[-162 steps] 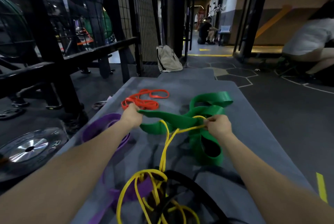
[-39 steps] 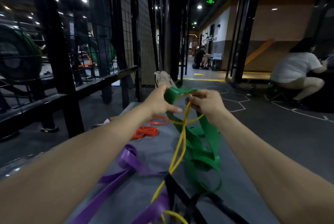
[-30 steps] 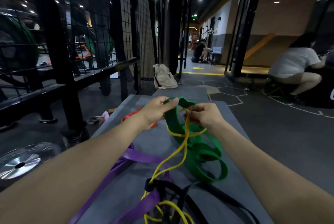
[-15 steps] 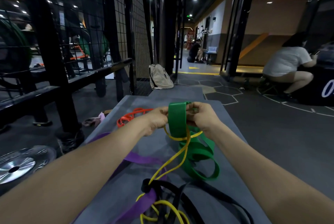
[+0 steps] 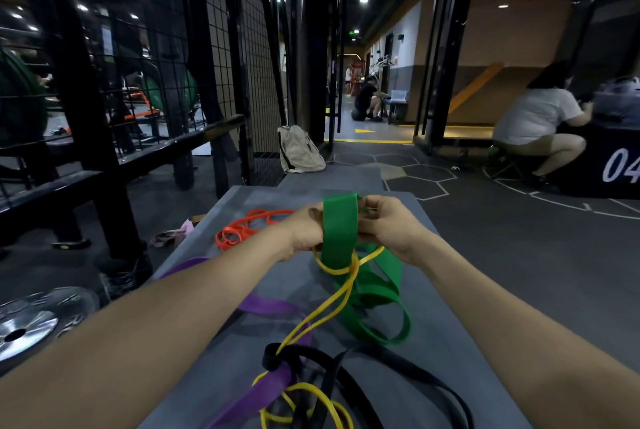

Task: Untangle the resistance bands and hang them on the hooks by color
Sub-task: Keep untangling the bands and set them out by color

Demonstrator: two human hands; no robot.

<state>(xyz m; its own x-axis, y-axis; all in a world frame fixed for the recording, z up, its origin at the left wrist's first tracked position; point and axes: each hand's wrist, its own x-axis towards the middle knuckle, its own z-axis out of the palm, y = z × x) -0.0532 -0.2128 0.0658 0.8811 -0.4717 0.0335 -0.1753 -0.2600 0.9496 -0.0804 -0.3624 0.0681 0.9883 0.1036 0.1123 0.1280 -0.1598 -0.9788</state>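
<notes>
Green band (image 5: 341, 231) is lifted off the mat (image 5: 446, 352), held up between both hands over the mat's far half. Left hand (image 5: 306, 229) grips its left edge, fingers curled round it. Right hand (image 5: 389, 226) pinches the right edge, fingers bent onto the band near the top fold. Upper part hangs as a flat vertical strip between the hands; the rest drops in loose loops onto the mat below and right of the hands.

Yellow band (image 5: 334, 300) wraps round the green strip just under the hands, then runs down toward the camera as a doubled strand into the knot at the near end. Can't tell if either hand also holds yellow.

Near end: yellow, purple band (image 5: 263, 304) and black band (image 5: 381, 369) are tangled together. A small black loop cinches the yellow strand where it enters the pile. Purple also runs left, passing under the left forearm.

Orange band (image 5: 249, 226) lies apart from the rest, coiled on the mat's far left, just beside the left hand.

Off-mat: weight plate (image 5: 27, 328) on the floor at left, beige bag (image 5: 299, 151) against the mesh fence beyond the mat, person in white shirt (image 5: 535, 116) crouched at right, another person further down the corridor.
</notes>
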